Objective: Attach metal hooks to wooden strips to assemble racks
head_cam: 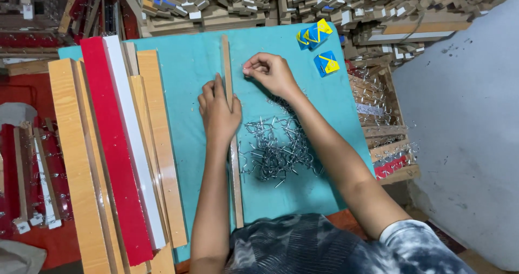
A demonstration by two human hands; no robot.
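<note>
Head view, looking down on a turquoise work surface (189, 68). A narrow wooden strip (226, 63) lies along the twelve-to-six line of the surface. The left hand (218, 110) rests flat on the strip near its middle, fingers extended and pressed down, pinning rather than gripping it. The right hand (269, 73), at one o'clock from the left, is curled with fingertips pressed together just beside the strip; whatever they pinch is too small to tell. A tangled heap of metal hooks (273, 147) lies at four o'clock from the left hand, touching the right forearm.

Likely hazards: the pinned strip could skid on the smooth surface if the left hand's pressure eases, and the forearm could drag the heap and scatter hooks off the edge.

Two small square packets (326, 63), blue with yellow corners, lie at the surface's one o'clock corner, with a third pair (314, 35) just above. Long boards (116, 144), tan, red and white, are stacked at nine o'clock.
</note>
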